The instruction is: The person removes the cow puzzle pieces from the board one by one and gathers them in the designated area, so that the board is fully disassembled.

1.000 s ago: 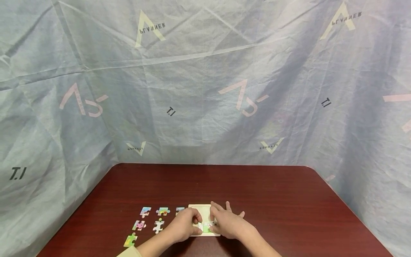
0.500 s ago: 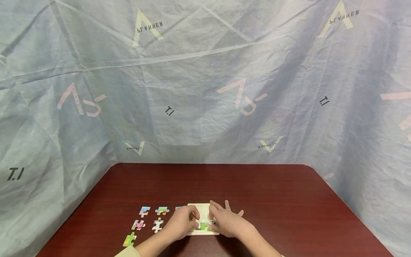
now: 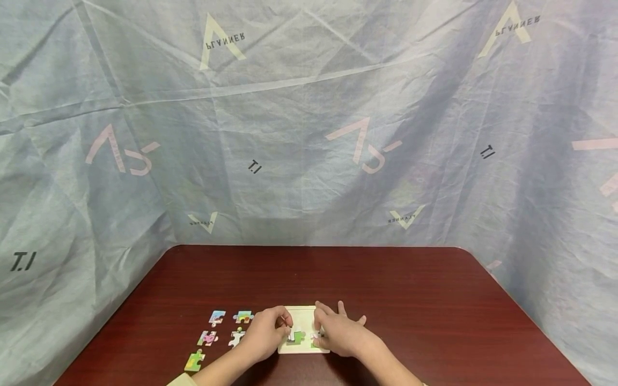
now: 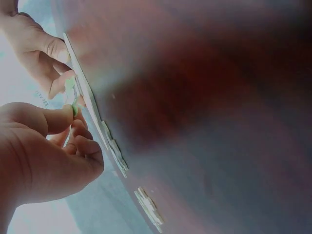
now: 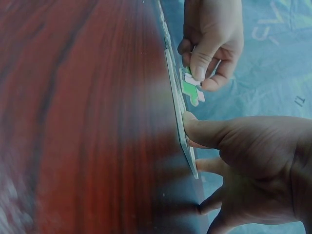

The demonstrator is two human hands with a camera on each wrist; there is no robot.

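Note:
In the head view, my left hand (image 3: 264, 333) pinches a green and white jigsaw puzzle piece (image 3: 296, 338) between thumb and forefinger. That puzzle piece (image 5: 191, 88) looks tilted and lifted above the pale puzzle tray (image 3: 300, 316). My right hand (image 3: 341, 333) is at the tray's right side. Its thumb and forefinger close about another green and white piece (image 3: 315, 343) in the lower right corner, mostly hidden by them. The other right fingers spread out past the tray's edge, as the right wrist view also shows for the right hand (image 5: 253, 165).
Left of the tray lie several loose pieces on the dark red table (image 3: 386, 284): a blue one (image 3: 217, 317), a blue-yellow one (image 3: 243, 317), a pink one (image 3: 208, 338), a white one (image 3: 236, 338) and a green-yellow one (image 3: 195, 361). A grey cloth (image 3: 309, 187) hangs behind.
My left hand has shifted left along the tray with the green and white puzzle piece, now covering the loose piece nearest the tray. My right hand stays in place.

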